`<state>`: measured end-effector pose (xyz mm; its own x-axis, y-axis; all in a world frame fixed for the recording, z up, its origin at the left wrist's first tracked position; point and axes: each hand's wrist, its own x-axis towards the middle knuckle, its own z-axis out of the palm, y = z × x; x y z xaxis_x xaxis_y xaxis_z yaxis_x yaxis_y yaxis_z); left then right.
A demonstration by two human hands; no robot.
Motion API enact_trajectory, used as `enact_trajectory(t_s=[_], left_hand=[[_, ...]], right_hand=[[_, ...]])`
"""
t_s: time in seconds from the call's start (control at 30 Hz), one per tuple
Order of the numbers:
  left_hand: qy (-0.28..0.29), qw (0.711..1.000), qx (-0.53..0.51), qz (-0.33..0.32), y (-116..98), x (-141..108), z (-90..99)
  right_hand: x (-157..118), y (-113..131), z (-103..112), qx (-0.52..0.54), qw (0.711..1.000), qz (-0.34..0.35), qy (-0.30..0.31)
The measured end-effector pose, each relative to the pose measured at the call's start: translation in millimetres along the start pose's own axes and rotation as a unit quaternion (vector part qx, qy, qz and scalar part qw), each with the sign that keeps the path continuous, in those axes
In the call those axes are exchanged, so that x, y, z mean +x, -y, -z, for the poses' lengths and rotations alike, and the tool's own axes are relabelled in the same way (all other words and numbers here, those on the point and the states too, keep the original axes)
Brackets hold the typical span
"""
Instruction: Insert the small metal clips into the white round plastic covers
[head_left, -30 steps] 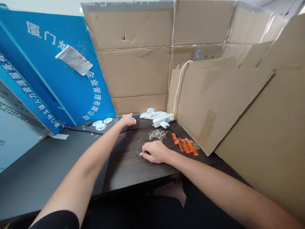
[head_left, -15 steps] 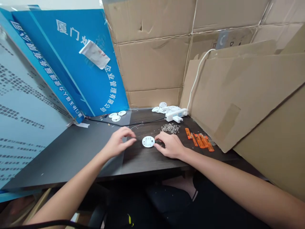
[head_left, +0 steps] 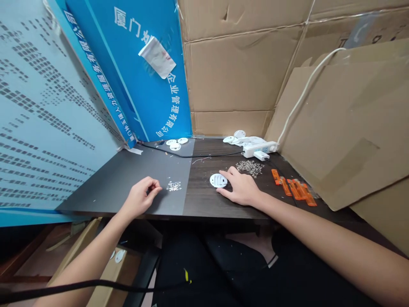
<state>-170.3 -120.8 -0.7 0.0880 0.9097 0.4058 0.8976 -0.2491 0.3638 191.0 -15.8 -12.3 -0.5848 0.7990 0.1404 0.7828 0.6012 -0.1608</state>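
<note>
A white round plastic cover (head_left: 218,181) with raised ribs and a small dark slot lies on the dark table. My right hand (head_left: 242,186) holds it at its right edge, index finger above and thumb below. To the left, my left hand (head_left: 142,197) has its fingers curled with thumb and forefinger together; anything between them is too small to see. Just right of that hand lies a small scatter of shiny metal pieces (head_left: 174,186). A larger heap of similar metal pieces (head_left: 250,168) sits behind my right hand.
Several orange items (head_left: 295,187) lie at the right. A white power strip (head_left: 260,149) stands at the back, beside stacked white round covers (head_left: 244,140). More white covers (head_left: 175,146) lie back left. A black cable (head_left: 204,156) crosses the table; cardboard panels (head_left: 233,72) enclose it.
My left hand has moved left, away from the white cover, to the small metal scatter, and its fingers have closed. My right hand stays at the cover. The camera view has shifted.
</note>
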Motion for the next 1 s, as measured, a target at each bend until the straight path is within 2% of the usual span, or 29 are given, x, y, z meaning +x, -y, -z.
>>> enact_trajectory(t_s=[0.17,0.3,0.43,0.73,0.9,1.0], left_hand=[[0.047,0.998,0.037,0.008,-2.1,-2.1,1.9],[0.102,0.991,0.073,-0.040,-7.3,-8.5,5.2],[0.113,0.983,0.131,-0.066,-9.3,-18.6,2.4],[0.099,0.977,0.172,-0.073,-8.4,-28.8,-0.5],[0.037,0.971,0.180,-0.154,-6.0,-56.4,2.6],[0.006,0.967,0.149,-0.208,-15.0,-71.3,3.6]], right_hand=[[-2.4,-1.6,-1.9,-0.004,1.000,0.004,-0.005],[-2.8,-2.6,-2.3,0.002,1.000,0.008,-0.009],[-2.0,-4.1,-1.8,0.009,1.000,0.011,-0.003],[0.6,-6.8,2.9,0.079,0.997,-0.009,0.003],[1.1,-11.6,0.5,0.121,0.993,0.008,-0.009],[1.0,-13.5,-0.3,0.149,0.989,0.014,-0.015]])
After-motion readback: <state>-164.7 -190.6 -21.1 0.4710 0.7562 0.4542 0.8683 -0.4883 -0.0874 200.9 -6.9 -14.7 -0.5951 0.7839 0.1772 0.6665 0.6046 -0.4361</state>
